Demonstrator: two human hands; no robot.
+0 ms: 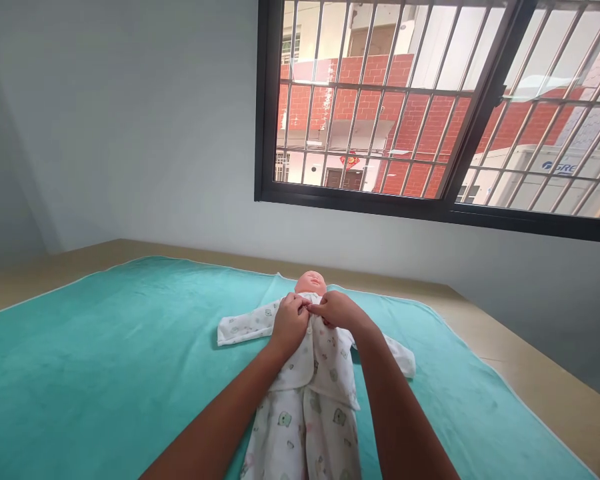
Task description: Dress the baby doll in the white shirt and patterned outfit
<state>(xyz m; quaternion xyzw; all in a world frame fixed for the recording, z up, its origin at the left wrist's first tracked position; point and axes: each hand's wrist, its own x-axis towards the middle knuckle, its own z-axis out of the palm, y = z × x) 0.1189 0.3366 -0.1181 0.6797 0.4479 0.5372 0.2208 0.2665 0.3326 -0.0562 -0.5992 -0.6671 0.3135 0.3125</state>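
Note:
A baby doll (311,283) lies on its back, its head toward the wall. It wears a white printed jacket (334,363) with its sleeves spread to both sides, and matching trousers (325,433). At the upper chest, my left hand (291,323) has its fingers closed on the jacket's front edge near the neck. Right beside it, my right hand (337,310) pinches the other front edge, the fingertips of both hands almost meeting. Whether a button or snap sits between the fingers is hidden. Lower down, the two front edges lie together over the trousers.
A turquoise blanket (130,347) lies under the doll and covers most of the wooden tabletop (555,393). Behind the table stands a pale wall (155,133). A dark-framed window (355,199) with metal bars is above it.

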